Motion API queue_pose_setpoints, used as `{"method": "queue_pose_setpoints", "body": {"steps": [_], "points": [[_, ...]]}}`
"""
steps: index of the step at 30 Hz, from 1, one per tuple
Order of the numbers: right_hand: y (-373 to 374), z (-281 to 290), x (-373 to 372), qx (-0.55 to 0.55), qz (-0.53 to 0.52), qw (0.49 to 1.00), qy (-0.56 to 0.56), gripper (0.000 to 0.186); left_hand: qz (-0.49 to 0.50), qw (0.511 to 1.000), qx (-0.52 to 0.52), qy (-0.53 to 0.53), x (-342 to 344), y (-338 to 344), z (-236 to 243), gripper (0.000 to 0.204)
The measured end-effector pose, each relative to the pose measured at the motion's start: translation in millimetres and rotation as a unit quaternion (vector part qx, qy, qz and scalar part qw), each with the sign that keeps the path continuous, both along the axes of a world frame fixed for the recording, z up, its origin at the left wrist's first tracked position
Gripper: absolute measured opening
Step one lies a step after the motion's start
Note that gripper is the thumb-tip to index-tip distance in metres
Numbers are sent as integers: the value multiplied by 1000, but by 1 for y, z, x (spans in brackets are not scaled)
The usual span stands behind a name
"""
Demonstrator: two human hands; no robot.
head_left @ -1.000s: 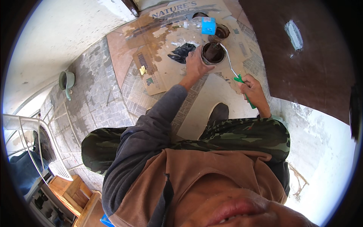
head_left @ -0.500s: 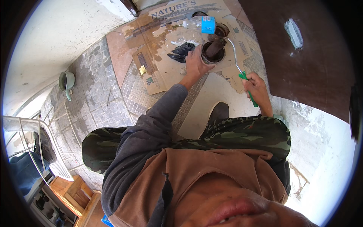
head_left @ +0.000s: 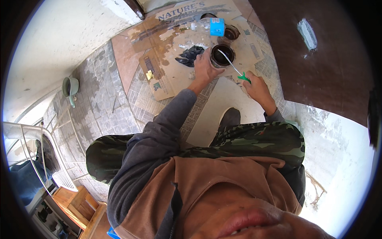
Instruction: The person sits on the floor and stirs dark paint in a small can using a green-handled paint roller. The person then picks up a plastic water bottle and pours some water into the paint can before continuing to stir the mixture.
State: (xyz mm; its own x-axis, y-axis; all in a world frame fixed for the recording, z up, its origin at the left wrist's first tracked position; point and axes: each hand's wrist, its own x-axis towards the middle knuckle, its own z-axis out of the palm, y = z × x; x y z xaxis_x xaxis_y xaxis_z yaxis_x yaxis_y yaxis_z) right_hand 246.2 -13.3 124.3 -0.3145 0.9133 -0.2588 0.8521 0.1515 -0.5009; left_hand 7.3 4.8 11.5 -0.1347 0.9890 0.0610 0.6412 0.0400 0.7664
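My left hand (head_left: 203, 68) is curled around the left side of a can (head_left: 219, 64) holding dark brown paint. A small paint roller with a green handle (head_left: 244, 77) is gripped in my right hand (head_left: 258, 88), to the right of the can. Its bent metal rod runs into the can's mouth, and the roller head is hidden down inside. Beside my left hand lies a crumpled black plastic bag (head_left: 189, 56). Just beyond the can is another brown-stained container (head_left: 231, 32), with a clear bottle with a blue label (head_left: 217, 26) next to it.
Stained cardboard (head_left: 163, 85) lies under the cans on the tiled floor. A dark brown panel (head_left: 330, 75) with a whitish patch stands at the right. A green dipper (head_left: 70, 87) sits by the left wall, and a wooden box (head_left: 73, 199) is at the lower left.
The brown-coated roller head has gone from above the can's rim down into it. My right hand moved left and slightly forward with the handle; my left hand stayed on the can.
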Motion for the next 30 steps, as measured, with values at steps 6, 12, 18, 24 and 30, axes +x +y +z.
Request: {"method": "queue_pose_setpoints", "body": {"steps": [6,12,18,24,30], "points": [[-3,-1,5,-68,-30,994,74,23,5,1000,1,0,1,1,-1,113],[-24,3,6,-109,-53,976,178,19,-1,1000,16,-15,0,0,-2,112],[-12,37,25,-197,-95,948,231,13,9,1000,7,-2,0,-1,-3,114],[-7,31,30,-166,-138,943,252,13,9,1000,17,12,3,1,-6,115],[-17,1,6,-92,-57,975,194,12,4,1000,24,10,1,1,-6,115]]}}
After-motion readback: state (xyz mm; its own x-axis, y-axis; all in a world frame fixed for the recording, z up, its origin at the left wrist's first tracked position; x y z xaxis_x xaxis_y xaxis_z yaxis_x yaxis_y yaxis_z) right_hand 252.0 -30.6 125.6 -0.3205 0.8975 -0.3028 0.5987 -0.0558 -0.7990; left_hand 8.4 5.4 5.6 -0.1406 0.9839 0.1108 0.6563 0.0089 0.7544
